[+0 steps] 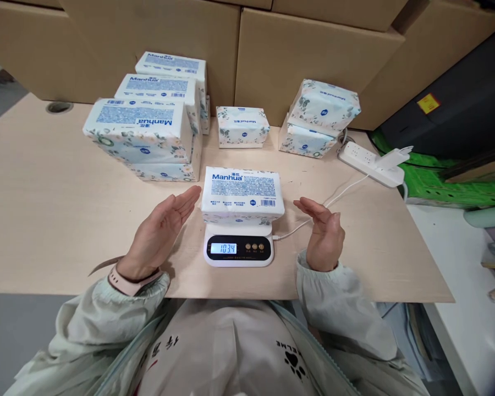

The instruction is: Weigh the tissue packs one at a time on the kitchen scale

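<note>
A white and blue tissue pack [242, 192] lies label up on a small white digital scale [238, 263], whose lit display reads 103.4. My left hand [160, 231] is just left of the pack, palm facing it, fingers stretched out and holding nothing. On the right side, my right hand [324, 234] stands apart from the pack with its fingers extended and nothing in it. Neither hand touches the pack.
Stacked tissue packs [144, 132] stand at the back left, a single pack [243, 127] at the back middle, two stacked packs [322, 113] at the back right. Cardboard boxes [313, 55] line the rear. A cable runs from the scale to a power strip [369, 164].
</note>
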`<state>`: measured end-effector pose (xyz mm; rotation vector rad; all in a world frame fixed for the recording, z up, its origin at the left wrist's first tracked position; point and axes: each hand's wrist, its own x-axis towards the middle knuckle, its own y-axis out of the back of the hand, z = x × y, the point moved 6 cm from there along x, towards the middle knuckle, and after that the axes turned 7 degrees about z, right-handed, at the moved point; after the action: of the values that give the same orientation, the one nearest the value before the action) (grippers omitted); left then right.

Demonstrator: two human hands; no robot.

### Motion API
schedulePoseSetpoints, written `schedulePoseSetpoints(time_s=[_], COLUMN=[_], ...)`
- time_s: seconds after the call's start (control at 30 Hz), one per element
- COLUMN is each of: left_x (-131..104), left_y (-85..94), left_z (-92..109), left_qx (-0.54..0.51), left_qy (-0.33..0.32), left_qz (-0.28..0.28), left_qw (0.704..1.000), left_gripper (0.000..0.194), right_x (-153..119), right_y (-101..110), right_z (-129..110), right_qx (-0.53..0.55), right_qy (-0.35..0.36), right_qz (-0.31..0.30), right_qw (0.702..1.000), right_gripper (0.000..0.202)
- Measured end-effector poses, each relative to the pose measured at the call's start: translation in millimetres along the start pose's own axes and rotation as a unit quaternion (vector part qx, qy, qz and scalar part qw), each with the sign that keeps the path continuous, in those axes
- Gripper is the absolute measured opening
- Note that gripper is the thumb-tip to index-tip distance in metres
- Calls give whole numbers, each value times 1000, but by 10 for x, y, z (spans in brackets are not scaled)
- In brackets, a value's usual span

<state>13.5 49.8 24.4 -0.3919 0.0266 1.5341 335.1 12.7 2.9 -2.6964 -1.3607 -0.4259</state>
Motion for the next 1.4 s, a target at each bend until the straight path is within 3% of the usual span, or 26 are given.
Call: schedulePoseSetpoints(time_s=[0.6,0.9,1.4], left_x=[10,9,1], left_y=[13,50,73], left_z=[-1,4,-17], left_qx=[1,-5,-20], left_qy=[4,-10,-13], left_qz=[2,5,9], left_qw=[1000,1000,1000], left_gripper=[58,52,45], right_x=[74,41,74], right_y=[40,20,23], right_z=[153,23,78], right_qx=[0,1,2], right_qy=[7,4,25], right_qz=[7,9,26], right_qw=[1000,1000,999], right_gripper=[72,71,71])
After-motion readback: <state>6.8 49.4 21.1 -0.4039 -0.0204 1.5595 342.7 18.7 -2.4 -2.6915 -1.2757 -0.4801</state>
